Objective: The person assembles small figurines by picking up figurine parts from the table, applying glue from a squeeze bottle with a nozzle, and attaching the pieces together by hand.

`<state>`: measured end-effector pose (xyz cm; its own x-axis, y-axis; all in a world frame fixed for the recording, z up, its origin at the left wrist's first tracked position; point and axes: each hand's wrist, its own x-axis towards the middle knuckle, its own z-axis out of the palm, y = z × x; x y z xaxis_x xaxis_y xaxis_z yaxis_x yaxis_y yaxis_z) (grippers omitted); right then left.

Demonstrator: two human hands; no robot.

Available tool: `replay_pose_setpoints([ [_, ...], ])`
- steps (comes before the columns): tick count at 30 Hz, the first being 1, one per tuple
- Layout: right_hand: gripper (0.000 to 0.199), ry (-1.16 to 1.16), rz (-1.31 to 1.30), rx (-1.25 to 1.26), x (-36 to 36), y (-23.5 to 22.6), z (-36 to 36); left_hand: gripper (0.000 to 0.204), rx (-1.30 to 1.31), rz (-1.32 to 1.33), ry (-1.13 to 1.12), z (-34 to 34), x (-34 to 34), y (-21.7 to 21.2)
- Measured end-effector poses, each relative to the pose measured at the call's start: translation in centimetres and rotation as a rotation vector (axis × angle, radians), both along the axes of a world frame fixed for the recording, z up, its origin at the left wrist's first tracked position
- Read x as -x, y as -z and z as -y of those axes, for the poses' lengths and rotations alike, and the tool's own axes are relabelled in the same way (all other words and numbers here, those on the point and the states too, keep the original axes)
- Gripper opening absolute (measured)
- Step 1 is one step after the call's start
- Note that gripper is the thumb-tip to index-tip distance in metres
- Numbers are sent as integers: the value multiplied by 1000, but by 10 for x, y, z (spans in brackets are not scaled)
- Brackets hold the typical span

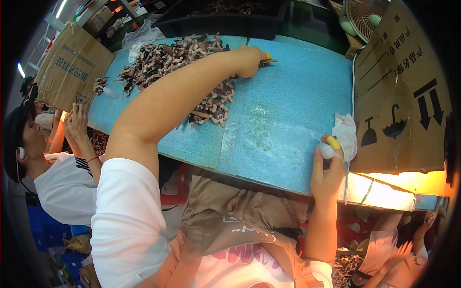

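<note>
My left hand (246, 61) reaches across to the far side of the blue table (283, 110), at the right edge of a pile of small pink and dark brown figurines (168, 60). Its fingers are closed in a pinch on a small brown pointed piece (269, 61), mostly hidden by the hand, and a yellow finger cover shows at the fingertips. Near the table's right front edge, my right hand (327, 178) is closed around a small white plastic bottle (326, 150), partly covered by the fingers. One of its fingers wears a yellow cover (333, 142). Beside it lies a crumpled white cloth (345, 132).
Cardboard sheets stand upright at the right (403, 96) and the left (72, 62). A black bin (221, 21) is behind the table. A small white bottle (109, 92) lies left of the pile. A co-worker (62, 182) sits at the left; another person's hands (398, 259) show at lower right.
</note>
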<state>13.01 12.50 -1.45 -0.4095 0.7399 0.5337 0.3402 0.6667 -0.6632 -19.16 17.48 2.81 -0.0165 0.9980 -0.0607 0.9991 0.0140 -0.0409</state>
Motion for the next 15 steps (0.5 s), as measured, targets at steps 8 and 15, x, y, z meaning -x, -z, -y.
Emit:
replay_pose_setpoints([
  [8,47,-3,-390,284,-11,1,17,41,145,1263,-148,68,-122,-35],
  [15,47,-97,-417,400,-55,-6,53,35,247,1890,-262,119,-170,-1],
])
